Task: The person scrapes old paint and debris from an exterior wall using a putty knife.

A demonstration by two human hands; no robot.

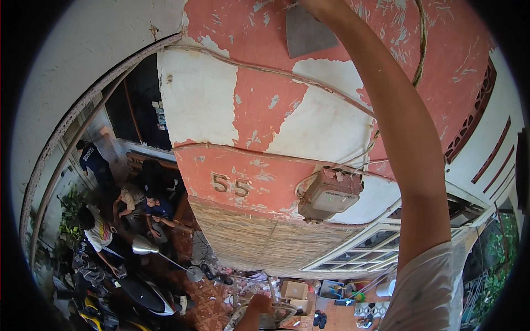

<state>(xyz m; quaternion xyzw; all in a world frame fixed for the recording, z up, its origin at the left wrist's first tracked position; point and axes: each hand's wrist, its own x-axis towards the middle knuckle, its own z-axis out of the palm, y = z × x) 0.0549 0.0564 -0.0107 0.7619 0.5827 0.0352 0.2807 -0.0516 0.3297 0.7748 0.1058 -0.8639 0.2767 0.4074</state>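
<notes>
At the top edge, my right hand (326, 7) is closed, partly cut off by the picture's rim. It holds a flat grey scraper (310, 33) against the wall (265, 105), where red paint is peeling and white patches show. My right arm stretches up across the view from the lower right. Low in the middle, my left hand (260, 303) is closed on the top of a metal ladder (284, 313). Most of its fingers are hidden from above.
Cables (287, 73) run across the wall, down to a dirty meter box (331, 194) that juts out. Far below, several people (130, 198) sit or stand beside a parked motorbike (146, 292), near a metal lamp (144, 245). Cardboard boxes (294, 289) lie on the tiled floor.
</notes>
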